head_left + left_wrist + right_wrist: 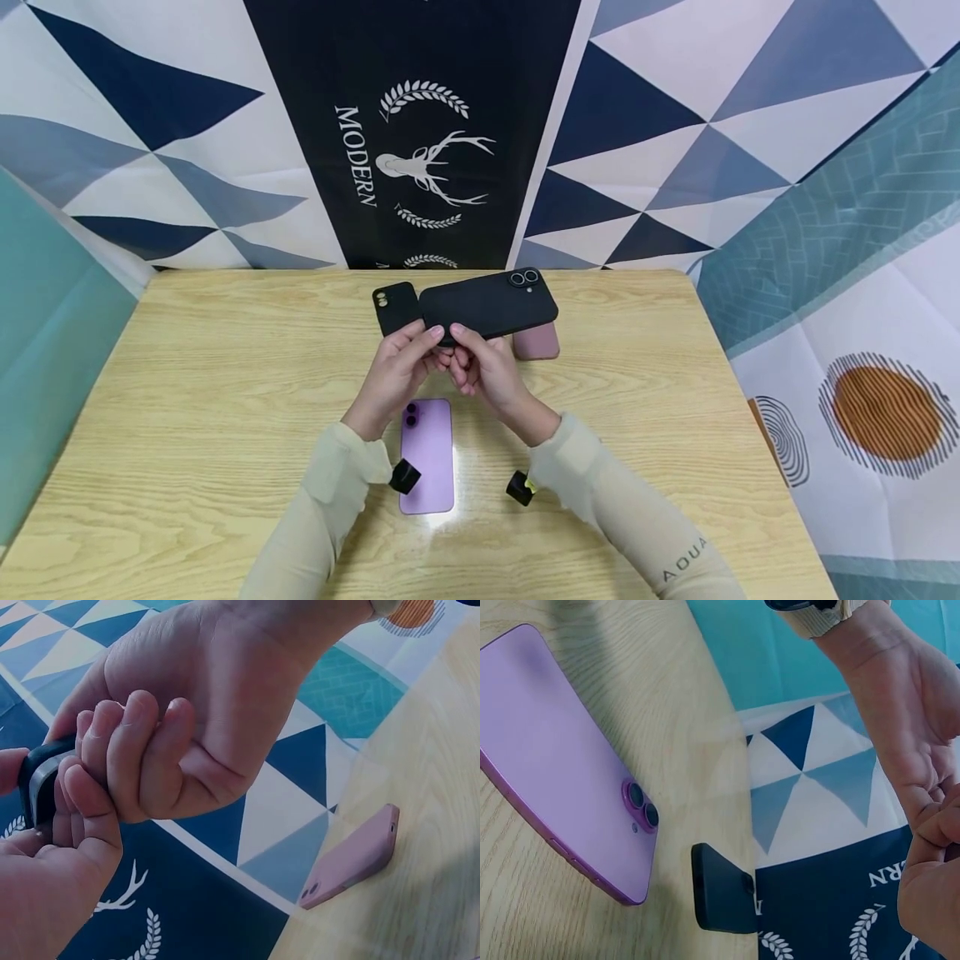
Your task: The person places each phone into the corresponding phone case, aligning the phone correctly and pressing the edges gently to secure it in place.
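Your left hand (400, 365) and right hand (491, 369) pinch the black phone case (480, 306) just beyond them, seemingly working its edge. Next probably calls for even thumb pressure.

Between my fingers (434, 332): black rectangular phone case (480, 307), matt, smooth, plastic-looking. Nearer me than fingers: lilac rectangular phone (431, 442), smooth, satin sheen. Under fingers: yellow wood-grain tabletop (225, 400), glossy. Beyond fingers: blue-white triangle-patterned cloth (637, 75), wrinkled.
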{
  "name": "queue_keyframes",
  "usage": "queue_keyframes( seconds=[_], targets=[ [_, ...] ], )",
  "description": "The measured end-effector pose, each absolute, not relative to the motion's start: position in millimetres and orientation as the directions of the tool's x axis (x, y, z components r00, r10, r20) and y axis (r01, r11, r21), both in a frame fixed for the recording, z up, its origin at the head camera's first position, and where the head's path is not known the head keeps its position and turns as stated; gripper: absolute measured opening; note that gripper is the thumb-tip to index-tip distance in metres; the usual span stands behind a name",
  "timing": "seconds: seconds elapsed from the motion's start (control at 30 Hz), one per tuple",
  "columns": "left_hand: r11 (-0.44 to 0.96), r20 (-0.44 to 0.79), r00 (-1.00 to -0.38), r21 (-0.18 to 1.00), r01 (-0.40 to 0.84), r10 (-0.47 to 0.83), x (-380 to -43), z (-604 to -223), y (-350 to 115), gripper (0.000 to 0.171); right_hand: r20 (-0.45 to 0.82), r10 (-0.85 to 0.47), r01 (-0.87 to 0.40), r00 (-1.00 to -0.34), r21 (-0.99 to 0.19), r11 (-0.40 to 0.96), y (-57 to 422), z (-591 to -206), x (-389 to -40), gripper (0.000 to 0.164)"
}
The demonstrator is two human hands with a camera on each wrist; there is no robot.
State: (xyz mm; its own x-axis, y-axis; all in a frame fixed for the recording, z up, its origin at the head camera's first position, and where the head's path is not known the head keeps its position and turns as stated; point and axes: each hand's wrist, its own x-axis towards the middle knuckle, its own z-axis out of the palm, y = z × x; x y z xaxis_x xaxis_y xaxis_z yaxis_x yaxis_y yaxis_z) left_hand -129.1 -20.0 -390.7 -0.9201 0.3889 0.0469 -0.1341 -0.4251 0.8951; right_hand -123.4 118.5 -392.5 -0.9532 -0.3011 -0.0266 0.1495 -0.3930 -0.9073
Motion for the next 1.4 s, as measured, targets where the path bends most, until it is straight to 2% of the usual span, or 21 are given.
queue_keyframes(
  seconds=[0.3, 0.5, 0.73, 0.97, 1.4],
  targets=[
    [-0.411, 0.009, -0.913, 0.895, -0.175, 0.408, -130.0, -390.8, -25.7, 0.025, 0.032, -0.361, 0.121, -0.932, -0.911, -0.394, 122.9, -392.6, -127.9, 0.043],
    [-0.416, 0.05, -0.916, 0.9, -0.132, 0.398, -130.4, -389.9, -26.8, 0.024, 0.003, -0.367, 0.14, -0.93, -0.922, -0.362, 123.8, -393.3, -125.3, 0.043],
    [-0.404, 0.04, -0.913, 0.904, -0.14, 0.406, -129.7, -393.5, -24.3, 0.022, -0.067, -0.367, 0.185, -0.928, -0.937, -0.295, 121.7, -394.1, -119.4, 0.046],
    [-0.411, 0.063, -0.918, 0.905, -0.113, 0.392, -130.6, -395.4, -24.2, 0.019, -0.065, -0.376, 0.178, -0.924, -0.945, -0.275, 120.7, -391.2, -120.3, 0.044],
    [-0.387, 0.016, -0.93, 0.912, -0.136, 0.366, -130.3, -393.4, -23.3, 0.016, -0.056, -0.409, 0.187, -0.911, -0.94, -0.286, 120.5, -390.0, -120.8, 0.042]
  ],
)
